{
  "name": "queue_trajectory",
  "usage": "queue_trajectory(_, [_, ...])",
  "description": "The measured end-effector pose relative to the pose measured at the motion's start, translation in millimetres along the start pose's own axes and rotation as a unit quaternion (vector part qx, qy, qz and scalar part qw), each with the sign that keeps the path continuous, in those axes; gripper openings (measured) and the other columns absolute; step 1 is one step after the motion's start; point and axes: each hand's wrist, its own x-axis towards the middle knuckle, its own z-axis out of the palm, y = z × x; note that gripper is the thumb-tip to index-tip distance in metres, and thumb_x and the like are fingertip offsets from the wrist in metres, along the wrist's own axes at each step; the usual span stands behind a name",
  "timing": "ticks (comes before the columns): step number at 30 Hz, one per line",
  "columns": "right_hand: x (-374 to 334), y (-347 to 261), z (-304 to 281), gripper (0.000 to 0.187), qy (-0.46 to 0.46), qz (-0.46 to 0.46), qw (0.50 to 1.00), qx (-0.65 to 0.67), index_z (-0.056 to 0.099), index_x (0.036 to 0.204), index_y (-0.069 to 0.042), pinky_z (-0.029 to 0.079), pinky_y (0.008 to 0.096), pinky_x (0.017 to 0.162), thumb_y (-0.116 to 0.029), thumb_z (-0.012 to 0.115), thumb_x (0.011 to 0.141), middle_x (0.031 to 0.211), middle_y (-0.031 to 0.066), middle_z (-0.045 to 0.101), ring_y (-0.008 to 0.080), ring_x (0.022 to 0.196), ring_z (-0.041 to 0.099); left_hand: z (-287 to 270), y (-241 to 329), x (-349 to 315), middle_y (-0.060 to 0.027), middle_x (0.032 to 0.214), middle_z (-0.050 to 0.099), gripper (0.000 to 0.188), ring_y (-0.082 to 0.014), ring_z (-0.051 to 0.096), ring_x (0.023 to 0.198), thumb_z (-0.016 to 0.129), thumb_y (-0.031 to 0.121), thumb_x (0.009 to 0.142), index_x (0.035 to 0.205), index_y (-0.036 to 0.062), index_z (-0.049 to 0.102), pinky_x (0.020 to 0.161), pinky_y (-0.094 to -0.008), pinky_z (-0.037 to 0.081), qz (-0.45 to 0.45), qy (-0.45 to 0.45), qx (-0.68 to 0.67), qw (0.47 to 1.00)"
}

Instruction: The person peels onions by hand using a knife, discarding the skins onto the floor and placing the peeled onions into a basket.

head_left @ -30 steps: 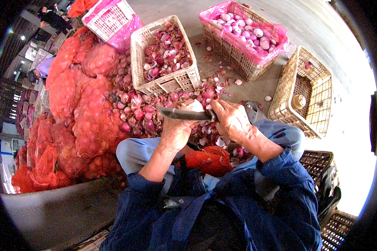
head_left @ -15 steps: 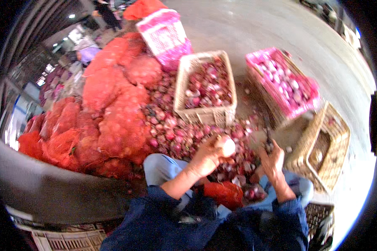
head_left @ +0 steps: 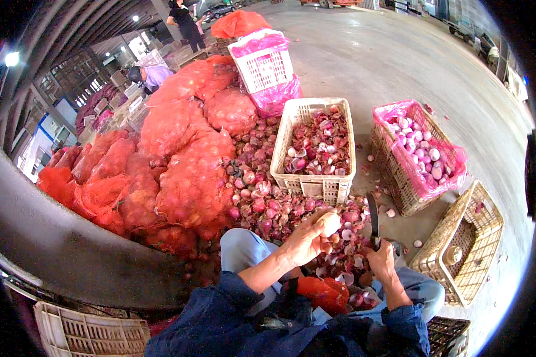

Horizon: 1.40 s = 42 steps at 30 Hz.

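My left hand (head_left: 304,243) is closed, with a pale roundish onion (head_left: 328,224) at its fingertips, partly covered by the fingers. In my right hand (head_left: 382,259) is a knife (head_left: 373,221), its dark blade pointing up and away from me. The two hands are apart, above a heap of loose red onions (head_left: 259,205) and shed skins in front of my knees. Beyond the heap stands a cream plastic crate (head_left: 313,181) with skins and some onions in it. Between my legs lies a red mesh bag (head_left: 323,294).
Full red mesh sacks (head_left: 196,184) are piled on the left. To the right, a pink-lined crate (head_left: 393,172) holds peeled onions, and a tan crate (head_left: 482,250) lies tilted nearer. A white crate (head_left: 268,68) stands behind. Two people (head_left: 187,27) are in the background.
The view has tilted up and shifted, so the surroundings appear lower and further right. My left hand has turned over the onion, hiding more of it. The knife stays in my right hand.
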Motion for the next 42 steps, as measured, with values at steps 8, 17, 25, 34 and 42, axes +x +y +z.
queue_trajectory(8, [-9, -5, -2, 0.023, -0.002, -0.010, 1.000, 0.006, 0.064, 0.089, 0.002, 0.051, 0.0379, 0.064, -0.015, 0.074, 0.077, 0.076, 0.0141, 0.068, 0.0247, 0.069, 0.065, -8, 3, 1, -0.0160, 0.128, 0.055, 0.057, -0.0321, 0.062, 0.107, 0.067, 0.018, 0.090, 0.140, 0.0065, 0.042, 0.088, -0.0440, 0.058, 0.000, -0.028, 0.022, 0.999])
queue_trajectory(17, [-8, 10, 2, 0.025, 0.084, -0.082, 0.993, 0.003, 0.059, 0.093, 0.004, 0.047, 0.0393, 0.063, -0.009, 0.070, 0.075, 0.072, 0.0180, 0.060, 0.0313, 0.065, 0.057, -5, 11, 1, -0.0110, 0.133, 0.054, 0.054, -0.0323, 0.060, 0.113, 0.064, 0.011, 0.091, 0.141, 0.0130, 0.043, 0.090, -0.0460, 0.056, 0.021, -0.019, 0.051, 0.998])
queue_trajectory(25, [-3, 22, 6, 0.021, 0.104, -0.115, 0.988, -0.020, 0.059, 0.090, 0.003, 0.044, 0.0393, 0.056, -0.012, 0.067, 0.078, 0.065, 0.0149, 0.057, 0.0281, 0.056, 0.053, -3, 9, 0, -0.0117, 0.131, 0.056, 0.054, -0.0300, 0.062, 0.110, 0.068, 0.013, 0.089, 0.138, 0.0119, 0.045, 0.086, -0.0417, 0.057, 0.024, -0.013, 0.044, 0.999])
queue_trajectory(34, [-27, -14, 0, 0.025, 0.065, -0.111, 0.989, 0.071, 0.062, 0.094, 0.003, 0.046, 0.0389, 0.058, -0.018, 0.068, 0.081, 0.065, 0.0139, 0.061, 0.0252, 0.057, 0.057, -11, 11, -6, -0.0141, 0.132, 0.055, 0.065, -0.0281, 0.063, 0.105, 0.074, 0.020, 0.085, 0.142, 0.0156, 0.042, 0.081, -0.0412, 0.060, 0.048, -0.008, 0.069, 0.996])
queue_trajectory(42, [-26, -32, -6, 0.038, 0.034, -0.125, 0.992, 0.005, 0.061, 0.108, 0.003, 0.053, 0.0378, 0.069, -0.024, 0.069, 0.083, 0.083, 0.0214, 0.069, 0.0283, 0.073, 0.068, 5, 24, 3, -0.0146, 0.117, 0.063, 0.049, -0.0266, 0.068, 0.094, 0.073, 0.014, 0.082, 0.126, 0.0074, 0.052, 0.072, -0.0369, 0.060, 0.034, 0.029, 0.035, 0.998])
